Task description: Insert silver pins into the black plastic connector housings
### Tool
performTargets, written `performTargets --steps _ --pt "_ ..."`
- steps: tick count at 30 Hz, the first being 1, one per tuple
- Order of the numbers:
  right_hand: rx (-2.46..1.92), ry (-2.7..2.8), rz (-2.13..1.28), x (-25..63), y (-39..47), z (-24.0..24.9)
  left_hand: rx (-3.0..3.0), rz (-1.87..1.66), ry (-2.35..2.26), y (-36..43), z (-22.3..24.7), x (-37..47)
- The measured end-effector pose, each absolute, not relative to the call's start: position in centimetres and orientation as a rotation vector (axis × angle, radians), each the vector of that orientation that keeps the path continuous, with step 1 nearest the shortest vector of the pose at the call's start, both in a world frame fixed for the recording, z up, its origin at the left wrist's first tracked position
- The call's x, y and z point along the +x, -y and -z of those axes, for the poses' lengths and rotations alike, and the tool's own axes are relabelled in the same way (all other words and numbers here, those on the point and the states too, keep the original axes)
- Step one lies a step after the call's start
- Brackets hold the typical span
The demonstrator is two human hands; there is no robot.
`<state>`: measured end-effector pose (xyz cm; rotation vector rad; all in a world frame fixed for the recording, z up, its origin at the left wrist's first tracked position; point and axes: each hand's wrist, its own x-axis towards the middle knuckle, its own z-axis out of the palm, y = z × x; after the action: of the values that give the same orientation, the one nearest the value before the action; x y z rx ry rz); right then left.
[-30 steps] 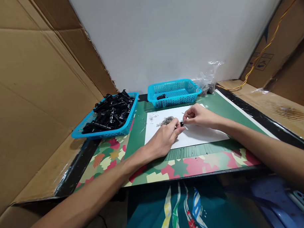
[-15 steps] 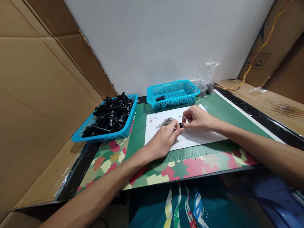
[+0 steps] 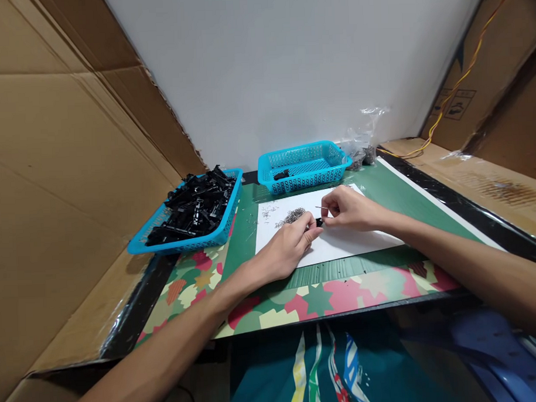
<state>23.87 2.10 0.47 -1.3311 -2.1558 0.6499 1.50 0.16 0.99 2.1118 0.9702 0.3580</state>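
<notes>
Over the white sheet (image 3: pixel 269 239), my left hand (image 3: pixel 291 244) pinches a small black part (image 3: pixel 319 222) between thumb and fingertips. My right hand (image 3: pixel 345 210) is closed at the other side of that part, its fingertips near or touching it. A thin metal tool (image 3: pixel 321 207) sticks out leftward from the right fingers. Just behind my left fingers lies a pile of tiny metal pieces (image 3: pixel 295 215), with more scattered to its left. The fingers partly hide the black part.
A blue basket (image 3: pixel 223 235) heaped with black parts (image 3: pixel 198 206) stands at the left. Behind the sheet, another blue basket (image 3: pixel 311 183) holds a black piece (image 3: pixel 282 175). Clear plastic bags (image 3: pixel 363 148) with small contents stand beside it. Cardboard walls flank the table.
The camera view has shifted slightly. Both hands keep nearly the same pose around the black part.
</notes>
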Motion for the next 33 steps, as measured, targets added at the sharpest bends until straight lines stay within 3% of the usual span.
performTargets --steps 33 --pt "-1.183 2.281 -0.839 25.8 -3.3 -0.4 2.183 -0.348 -0.98 -0.1 -1.1 1.1"
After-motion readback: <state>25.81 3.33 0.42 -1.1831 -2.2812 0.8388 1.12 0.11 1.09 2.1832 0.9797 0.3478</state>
